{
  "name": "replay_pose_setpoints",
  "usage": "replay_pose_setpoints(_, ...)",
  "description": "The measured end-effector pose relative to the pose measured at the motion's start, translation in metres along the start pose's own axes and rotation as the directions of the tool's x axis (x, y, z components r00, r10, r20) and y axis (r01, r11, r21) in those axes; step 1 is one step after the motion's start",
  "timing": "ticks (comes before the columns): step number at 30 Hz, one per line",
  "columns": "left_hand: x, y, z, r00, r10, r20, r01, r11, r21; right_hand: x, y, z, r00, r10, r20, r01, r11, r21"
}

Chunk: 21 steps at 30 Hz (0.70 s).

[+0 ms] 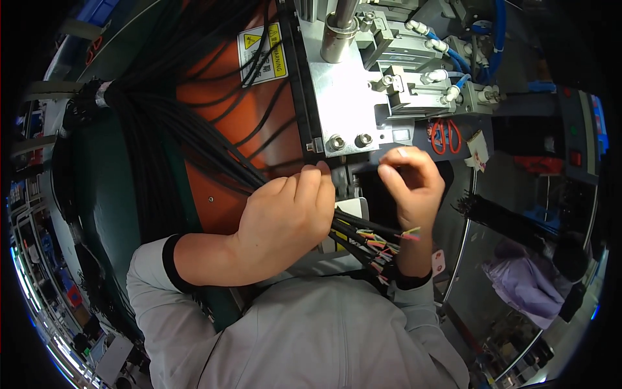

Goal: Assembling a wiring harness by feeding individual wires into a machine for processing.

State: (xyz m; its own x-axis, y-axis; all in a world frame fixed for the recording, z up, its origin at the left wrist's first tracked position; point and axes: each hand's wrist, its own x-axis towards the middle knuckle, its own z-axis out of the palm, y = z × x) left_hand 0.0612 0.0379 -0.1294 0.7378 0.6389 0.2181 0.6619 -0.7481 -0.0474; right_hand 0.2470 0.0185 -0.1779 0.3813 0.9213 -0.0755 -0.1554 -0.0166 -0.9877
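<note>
My left hand (288, 207) is closed around a bundle of black cables (227, 152) in front of the machine. Past that hand, the cable ends (376, 243) stick out toward the lower right, with thin red, yellow, green and white wires bared. My right hand (414, 181) is curled in a pinch below the metal block, thumb and forefinger on a blurred black cable (366, 166). This cable reaches toward my left fingertips. Its end is not clear to see.
A metal plate with bolts (346, 97) and pneumatic cylinders (421, 91) stand just beyond my hands. Red-handled scissors (445, 136) lie to the right. An orange panel (227, 123) is under the cables. More black cables (512, 217) hang on a rack at right, near a purple cloth (525, 279).
</note>
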Motion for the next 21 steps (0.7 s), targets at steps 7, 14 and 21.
replay_pose_setpoints(7, 0.012, -0.011, -0.009, 0.987, 0.108, -0.120, -0.140, 0.941, -0.307, 0.012, -0.021, -0.039, 0.603, -0.546, 0.582, 0.531, 0.819, 0.218)
replay_pose_setpoints(14, 0.021, -0.008, -0.006, 0.854, 0.047, -0.517, -0.291, 0.869, -0.401, -0.005, -0.019, -0.019, 0.854, -0.395, 0.337, 0.320, 0.912, 0.258)
replay_pose_setpoints(21, 0.011, -0.008, -0.002, 0.929, -0.030, -0.369, -0.211, 0.777, -0.593, -0.022, -0.031, 0.016, 0.843, -0.463, 0.274, 0.452, 0.886, 0.108)
